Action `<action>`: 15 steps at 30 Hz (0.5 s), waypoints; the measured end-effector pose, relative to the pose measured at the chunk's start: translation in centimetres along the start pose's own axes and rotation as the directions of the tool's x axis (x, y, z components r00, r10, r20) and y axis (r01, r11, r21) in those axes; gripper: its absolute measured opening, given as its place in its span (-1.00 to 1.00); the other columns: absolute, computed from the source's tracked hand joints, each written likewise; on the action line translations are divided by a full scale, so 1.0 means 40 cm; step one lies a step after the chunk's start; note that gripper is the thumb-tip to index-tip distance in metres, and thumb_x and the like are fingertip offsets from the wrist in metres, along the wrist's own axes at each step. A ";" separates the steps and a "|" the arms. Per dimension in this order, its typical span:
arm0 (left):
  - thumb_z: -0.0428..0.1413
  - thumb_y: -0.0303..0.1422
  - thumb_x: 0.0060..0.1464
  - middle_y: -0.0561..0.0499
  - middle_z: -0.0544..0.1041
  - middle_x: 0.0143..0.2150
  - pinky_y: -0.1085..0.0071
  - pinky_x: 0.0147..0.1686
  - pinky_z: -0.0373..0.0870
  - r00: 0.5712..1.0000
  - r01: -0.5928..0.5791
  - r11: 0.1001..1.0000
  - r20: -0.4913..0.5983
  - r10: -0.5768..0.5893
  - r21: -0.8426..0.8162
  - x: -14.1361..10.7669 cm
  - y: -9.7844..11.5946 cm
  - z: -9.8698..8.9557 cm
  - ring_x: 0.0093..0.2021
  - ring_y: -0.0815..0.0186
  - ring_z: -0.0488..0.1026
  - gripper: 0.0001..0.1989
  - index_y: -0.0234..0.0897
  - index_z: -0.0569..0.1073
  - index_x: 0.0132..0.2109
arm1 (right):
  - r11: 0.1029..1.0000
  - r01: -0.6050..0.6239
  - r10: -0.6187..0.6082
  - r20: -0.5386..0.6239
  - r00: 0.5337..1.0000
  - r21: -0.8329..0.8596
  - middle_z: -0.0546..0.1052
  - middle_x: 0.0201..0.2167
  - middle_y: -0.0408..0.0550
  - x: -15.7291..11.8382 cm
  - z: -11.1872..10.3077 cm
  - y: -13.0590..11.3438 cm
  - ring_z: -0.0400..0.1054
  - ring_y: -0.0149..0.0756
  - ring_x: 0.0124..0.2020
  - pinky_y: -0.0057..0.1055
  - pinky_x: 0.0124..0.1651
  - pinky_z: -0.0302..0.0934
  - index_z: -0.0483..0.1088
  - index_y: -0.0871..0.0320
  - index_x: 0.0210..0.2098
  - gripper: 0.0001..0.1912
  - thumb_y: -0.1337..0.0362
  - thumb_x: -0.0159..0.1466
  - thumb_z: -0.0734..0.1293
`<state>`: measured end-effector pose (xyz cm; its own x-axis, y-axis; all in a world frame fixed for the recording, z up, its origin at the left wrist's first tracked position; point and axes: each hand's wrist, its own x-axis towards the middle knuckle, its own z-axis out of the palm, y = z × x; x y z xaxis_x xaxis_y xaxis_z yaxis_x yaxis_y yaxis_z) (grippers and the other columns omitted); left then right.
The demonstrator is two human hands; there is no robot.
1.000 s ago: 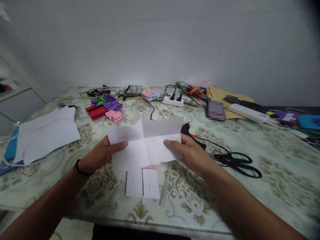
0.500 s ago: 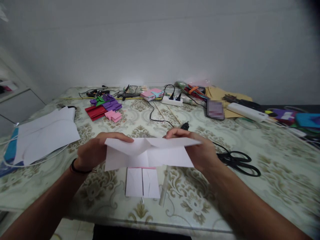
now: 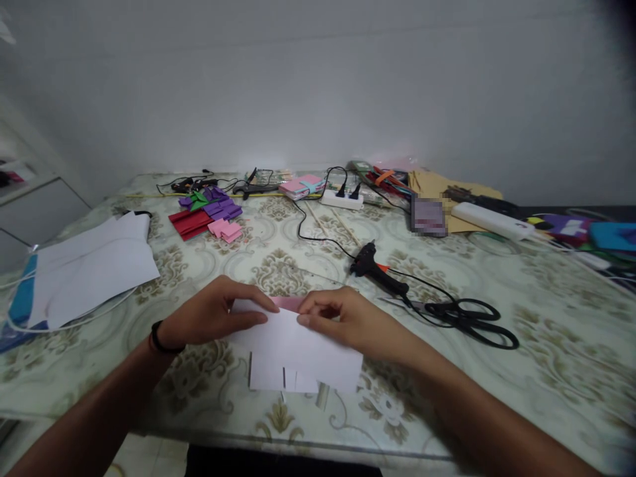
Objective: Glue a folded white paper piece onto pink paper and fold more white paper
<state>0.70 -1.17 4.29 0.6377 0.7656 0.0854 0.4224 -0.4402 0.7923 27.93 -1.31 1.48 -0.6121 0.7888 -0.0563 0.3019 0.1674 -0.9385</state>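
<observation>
A sheet of white paper (image 3: 298, 344) is between my two hands, tilted and low over the table. My left hand (image 3: 221, 311) pinches it near its far left edge, thumb and fingers closed. Close beside it, my right hand (image 3: 338, 318) grips the same far edge with thumb and fingertips. Under the sheet lies a white folded paper piece (image 3: 273, 381), mostly hidden, with only its near end showing. Beyond the fingertips a strip of pink paper (image 3: 287, 303) peeks out. A translucent glue stick (image 3: 322, 396) pokes out at the sheet's near edge.
A black glue gun (image 3: 380, 270) and black-handled scissors (image 3: 472, 321) lie right of my hands. White sheets (image 3: 94, 271) are stacked at left. Folded red paper (image 3: 189, 224), purple paper (image 3: 221, 205) and pink paper (image 3: 226, 230) sit farther back, near a white power strip (image 3: 342, 199).
My hands have come closer together and lowered the white sheet toward me, over the folded piece. Both now grip its far edge. The glue gun has come into view.
</observation>
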 end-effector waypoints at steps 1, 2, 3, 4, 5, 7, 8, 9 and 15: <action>0.26 -0.29 0.20 -0.04 0.72 -0.10 0.44 -0.18 0.48 1.000 0.017 1.000 -0.018 -0.017 0.024 0.001 0.000 0.005 -0.16 0.23 0.65 -0.77 -0.18 0.67 -0.01 | 0.999 0.010 -0.010 -0.006 1.000 -0.033 0.48 -0.49 -0.15 0.000 0.007 0.001 0.27 -0.39 -0.47 -0.46 -0.40 0.12 0.55 0.18 -0.30 -0.73 0.11 0.35 0.35; 0.27 -0.30 0.19 -0.03 0.72 -0.09 0.45 -0.18 0.48 0.999 0.038 0.998 -0.035 -0.036 0.044 0.001 0.001 0.009 -0.15 0.24 0.65 -0.76 -0.18 0.66 0.00 | 0.998 0.019 -0.020 -0.013 1.000 -0.063 0.49 -0.48 -0.14 0.000 0.013 0.001 0.28 -0.38 -0.46 -0.45 -0.39 0.13 0.55 0.19 -0.32 -0.74 0.13 0.35 0.35; 0.28 -0.32 0.18 -0.01 0.73 -0.11 0.46 -0.18 0.48 0.997 0.059 0.997 -0.045 -0.057 0.057 0.001 0.002 0.013 -0.15 0.25 0.65 -0.77 -0.19 0.66 -0.01 | 0.996 0.027 -0.029 -0.017 0.999 -0.089 0.51 -0.48 -0.12 0.000 0.019 0.000 0.30 -0.38 -0.46 -0.45 -0.38 0.15 0.55 0.19 -0.33 -0.76 0.16 0.34 0.35; 0.27 -0.33 0.18 0.01 0.73 -0.14 0.47 -0.19 0.47 0.996 0.079 0.995 -0.050 -0.076 0.065 0.002 0.003 0.017 -0.18 0.27 0.65 -0.80 -0.20 0.67 -0.05 | 0.994 0.034 -0.036 -0.018 0.999 -0.108 0.52 -0.48 -0.12 -0.001 0.025 -0.001 0.31 -0.37 -0.45 -0.45 -0.37 0.16 0.55 0.20 -0.33 -0.77 0.18 0.34 0.35; 0.26 -0.33 0.18 0.03 0.73 -0.20 0.49 -0.21 0.46 0.994 0.096 0.993 -0.051 -0.093 0.067 0.002 0.005 0.020 -0.22 0.29 0.65 -0.84 -0.22 0.68 -0.11 | 0.992 0.038 -0.040 -0.018 0.999 -0.119 0.54 -0.47 -0.11 -0.001 0.029 -0.002 0.33 -0.36 -0.45 -0.45 -0.36 0.17 0.55 0.20 -0.34 -0.77 0.19 0.33 0.35; 0.25 -0.34 0.20 0.06 0.72 -0.30 0.52 -0.26 0.44 0.992 0.123 0.990 -0.044 -0.120 0.064 0.003 0.008 0.024 -0.31 0.34 0.62 -0.88 -0.25 0.68 -0.21 | 0.991 0.042 -0.045 -0.020 0.999 -0.124 0.55 -0.47 -0.10 -0.001 0.034 -0.005 0.34 -0.36 -0.45 -0.45 -0.36 0.18 0.54 0.21 -0.35 -0.78 0.21 0.33 0.34; 0.24 -0.34 0.20 0.07 0.71 -0.32 0.52 -0.28 0.43 0.991 0.131 0.989 -0.042 -0.128 0.064 0.004 0.008 0.025 -0.32 0.35 0.61 -0.87 -0.25 0.68 -0.24 | 0.992 0.042 -0.045 -0.021 0.999 -0.123 0.55 -0.47 -0.09 -0.001 0.034 -0.006 0.34 -0.36 -0.45 -0.45 -0.36 0.18 0.54 0.21 -0.35 -0.78 0.21 0.33 0.34; 0.23 -0.34 0.21 0.07 0.70 -0.33 0.53 -0.29 0.42 0.990 0.133 0.989 -0.050 -0.130 0.067 0.005 0.008 0.025 -0.33 0.36 0.60 -0.87 -0.25 0.67 -0.25 | 0.992 0.040 -0.043 -0.022 0.999 -0.122 0.55 -0.47 -0.09 -0.001 0.033 -0.006 0.34 -0.36 -0.45 -0.45 -0.37 0.19 0.55 0.21 -0.35 -0.77 0.20 0.33 0.34; 0.20 -0.31 0.22 0.09 0.69 -0.30 0.53 -0.22 0.42 0.983 0.130 0.978 -0.150 -0.106 0.165 0.008 -0.005 -0.021 -0.30 0.37 0.59 -0.86 -0.24 0.64 -0.25 | 0.978 0.109 -0.120 -0.052 0.991 -0.177 0.56 -0.43 -0.09 -0.001 -0.019 -0.004 0.37 -0.34 -0.41 -0.43 -0.31 0.20 0.54 0.20 -0.35 -0.76 0.20 0.35 0.32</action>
<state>0.26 -0.44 4.68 0.4855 0.8695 0.0909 0.6023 -0.4080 0.6861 28.48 -0.92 1.88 -0.6048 0.7929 0.0744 0.3583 0.3543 -0.8638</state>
